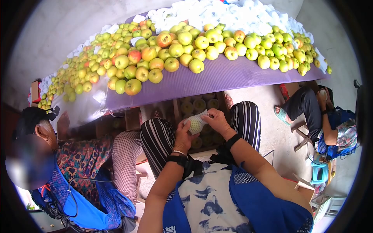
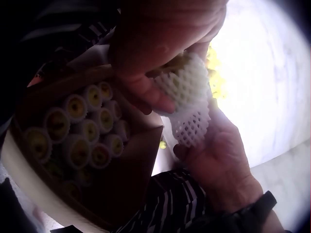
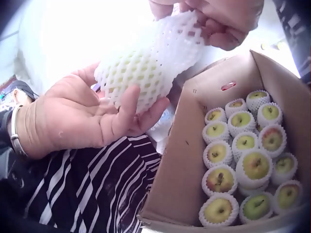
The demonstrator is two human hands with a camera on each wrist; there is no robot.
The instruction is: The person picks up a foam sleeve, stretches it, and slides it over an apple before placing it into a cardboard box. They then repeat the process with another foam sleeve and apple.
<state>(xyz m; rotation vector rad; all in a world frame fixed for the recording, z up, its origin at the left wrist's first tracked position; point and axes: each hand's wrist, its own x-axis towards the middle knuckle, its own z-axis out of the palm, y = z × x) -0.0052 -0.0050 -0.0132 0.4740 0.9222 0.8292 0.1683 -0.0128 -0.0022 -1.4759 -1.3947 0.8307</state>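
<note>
A yellow-green apple [image 3: 130, 73] sits inside a white foam net sleeve [image 3: 181, 41], whose loose end sticks out past the fruit. My left hand [image 1: 183, 136] holds the sleeved apple from below, fingers curled round its side in the right wrist view. The loose end of the net is pinched by my right hand [image 1: 217, 120]. Both hands are over my lap, above a cardboard box [image 3: 167, 160]. Inside that box stand rows of apples [image 3: 244, 142] in foam nets, stems up.
Ahead, a purple-covered table [image 1: 217, 77] carries a long heap of loose apples [image 1: 175, 50], with a pile of white foam nets [image 1: 233, 15] behind. One person [image 1: 93, 163] sits close at my left; another [image 1: 330, 124] sits farther right near a blue stool [image 1: 319, 173].
</note>
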